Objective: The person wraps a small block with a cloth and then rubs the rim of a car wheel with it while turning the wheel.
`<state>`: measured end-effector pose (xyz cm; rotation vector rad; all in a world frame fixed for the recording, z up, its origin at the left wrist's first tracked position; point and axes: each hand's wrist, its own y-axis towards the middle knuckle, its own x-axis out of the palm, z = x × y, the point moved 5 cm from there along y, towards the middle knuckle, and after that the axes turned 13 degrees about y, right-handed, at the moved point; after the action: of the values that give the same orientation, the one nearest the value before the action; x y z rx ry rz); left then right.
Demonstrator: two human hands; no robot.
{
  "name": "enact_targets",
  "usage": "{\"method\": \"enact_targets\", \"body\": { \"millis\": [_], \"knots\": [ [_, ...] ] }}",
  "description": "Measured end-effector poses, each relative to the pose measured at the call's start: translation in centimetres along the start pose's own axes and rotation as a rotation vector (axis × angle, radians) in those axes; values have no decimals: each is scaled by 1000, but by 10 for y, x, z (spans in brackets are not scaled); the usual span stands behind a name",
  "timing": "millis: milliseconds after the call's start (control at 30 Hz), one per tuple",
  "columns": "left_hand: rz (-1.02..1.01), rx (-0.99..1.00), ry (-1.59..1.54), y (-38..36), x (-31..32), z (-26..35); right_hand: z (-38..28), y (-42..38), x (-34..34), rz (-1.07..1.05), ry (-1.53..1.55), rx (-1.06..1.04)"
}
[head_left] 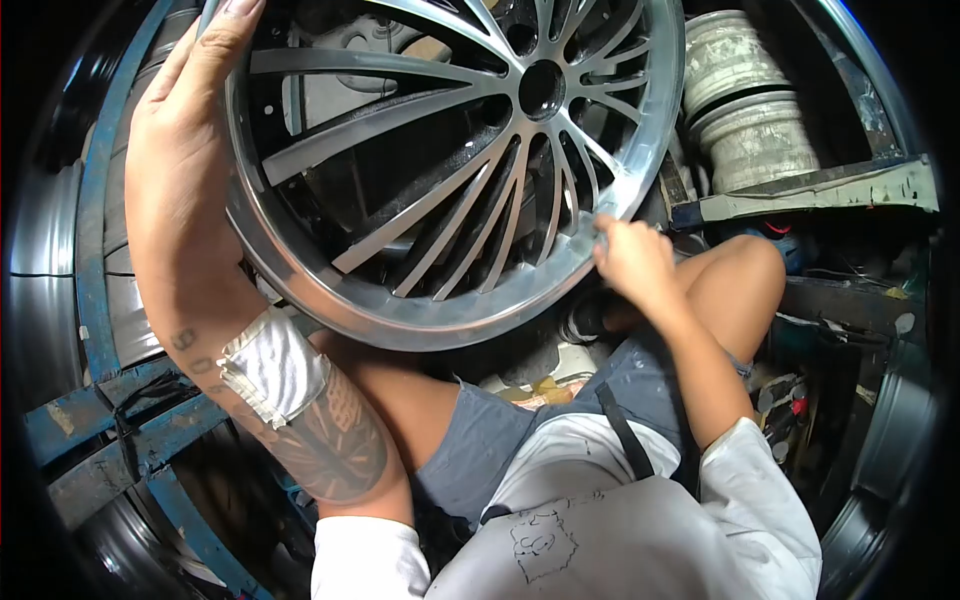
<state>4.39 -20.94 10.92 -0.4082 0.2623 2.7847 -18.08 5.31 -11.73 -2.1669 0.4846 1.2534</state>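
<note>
A large multi-spoke alloy wheel rim (400,325) stands tilted in front of my lap, its spokes silver with dark gaps between them. My left hand (208,50) is at the rim's upper left edge, fingers closed along its outer side and partly cut off by the frame. Low on the right of the rim, my right hand (637,262) is closed, its fingertips pressed to the bright inner lip. Whatever it pinches is small and mostly hidden by the fingers. A white cloth patch (275,368) is wrapped on my left forearm.
Two worn, pale wheels (752,140) are stacked on a rack (820,190) at the upper right. Blue metal framing (100,250) runs down the left, with more shiny wheels (45,250) beyond it. My bent legs (740,275) are beneath the rim.
</note>
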Motion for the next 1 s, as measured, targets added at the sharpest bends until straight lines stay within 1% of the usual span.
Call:
{"method": "enact_targets", "body": {
  "millis": [67, 133, 200, 233, 267, 333, 367, 400, 467, 533, 600, 633, 667, 767, 833, 867, 933, 967, 1000],
  "knots": [
    [-18, 63, 8, 7, -4, 0, -9, -10, 6, -54, -29, -21],
    [-24, 68, 0, 6, -5, -4, 6, 8, 0, 22, 22, -40],
    [-14, 28, -19, 0, 2, 4, -6, 4, 8, 14, -73, -66],
    [-8, 151, 41, 0, 1, 4, -15, -3, 14, -40, -119, -104],
    [-46, 98, 12, 0, 3, 5, -15, -3, 17, -56, -127, -108],
    [-117, -11, -46, -5, 7, 6, -7, 8, 2, -14, -42, -137],
    [-112, -6, -28, -8, 7, 9, -4, 15, -1, -42, -48, -92],
    [-38, 132, 44, -3, 4, 9, -8, 12, 4, -60, -78, -87],
    [-49, 128, 58, -5, 4, 10, -16, -2, 19, -99, -137, -67],
    [-77, 194, 54, 5, -3, 2, -13, -1, 1, -51, -41, -104],
    [-75, 238, 86, 6, -5, -2, -5, 9, -4, -15, 4, -86],
    [-58, 250, 121, 6, -7, -3, -7, 3, 7, -45, -80, -31],
    [-43, 262, 157, 4, -6, -1, -11, -7, 17, -50, -74, -75],
    [-21, 163, 116, -7, -5, -1, 3, -7, 9, -27, 2, -43],
    [-25, 197, 30, -16, 0, 5, 13, 0, 5, -4, 22, -38],
    [-33, 216, -15, -19, 2, 8, 7, -7, 11, -38, -21, -29],
    [1, 186, 13, -18, -6, 2, -11, -29, 20, -97, -112, -5],
    [20, 168, 25, -17, -10, -2, -14, -33, 17, -88, -101, -44],
    [27, 139, -30, -18, -13, -8, -6, -29, 12, -44, -68, -69]
  ]
}}
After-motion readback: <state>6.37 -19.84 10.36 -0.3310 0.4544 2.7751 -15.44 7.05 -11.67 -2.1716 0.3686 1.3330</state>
